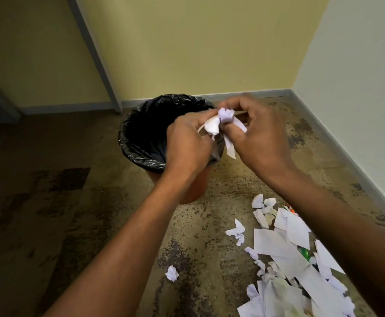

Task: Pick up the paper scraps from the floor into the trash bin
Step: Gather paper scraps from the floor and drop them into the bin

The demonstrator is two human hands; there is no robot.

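Where hands pinch: crumpled scraps

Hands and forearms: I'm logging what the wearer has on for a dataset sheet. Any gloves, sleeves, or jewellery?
Both are bare. The left hand and right hand show no gloves, rings, watch or bracelet, and no sleeve covers either forearm up to the frame edge. The fingers are slightly motion-blurred, so a thin ring could be missed.

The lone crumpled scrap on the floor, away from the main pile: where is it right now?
In the head view, the lone crumpled scrap lies on the floor low and centre, between the forearms, left of the main paper pile and nearer the camera than the trash bin.
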